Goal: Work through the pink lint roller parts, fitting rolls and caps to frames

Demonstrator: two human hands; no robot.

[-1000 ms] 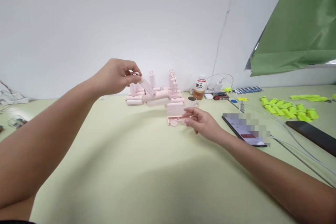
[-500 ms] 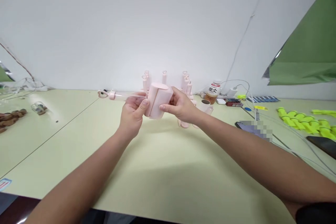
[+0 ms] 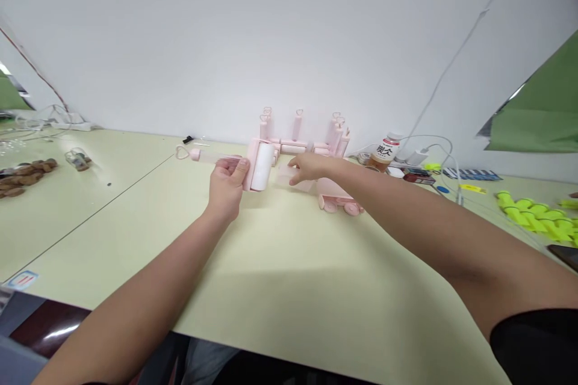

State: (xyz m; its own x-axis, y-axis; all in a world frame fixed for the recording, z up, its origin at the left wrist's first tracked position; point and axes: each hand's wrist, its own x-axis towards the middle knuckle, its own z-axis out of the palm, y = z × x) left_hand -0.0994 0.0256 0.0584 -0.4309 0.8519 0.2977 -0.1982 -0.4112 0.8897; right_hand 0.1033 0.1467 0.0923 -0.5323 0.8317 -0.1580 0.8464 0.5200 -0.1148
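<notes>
Head | left hand [image 3: 228, 183] fingers clamped on roller [image 3: 259, 165], steadying it; right hand [image 3: 307, 167] at 3 o'clock pinches cover [image 3: 289, 177] | bench [image 3: 289, 289]

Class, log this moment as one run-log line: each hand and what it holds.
left hand: grips lint roller | right hand: holds pink cover

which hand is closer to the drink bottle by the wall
Right. The right hand is out past the pink lint roller, a short way left of the drink bottle. The left hand grips the roller's clear handle farther left, so it is farther away.
</notes>
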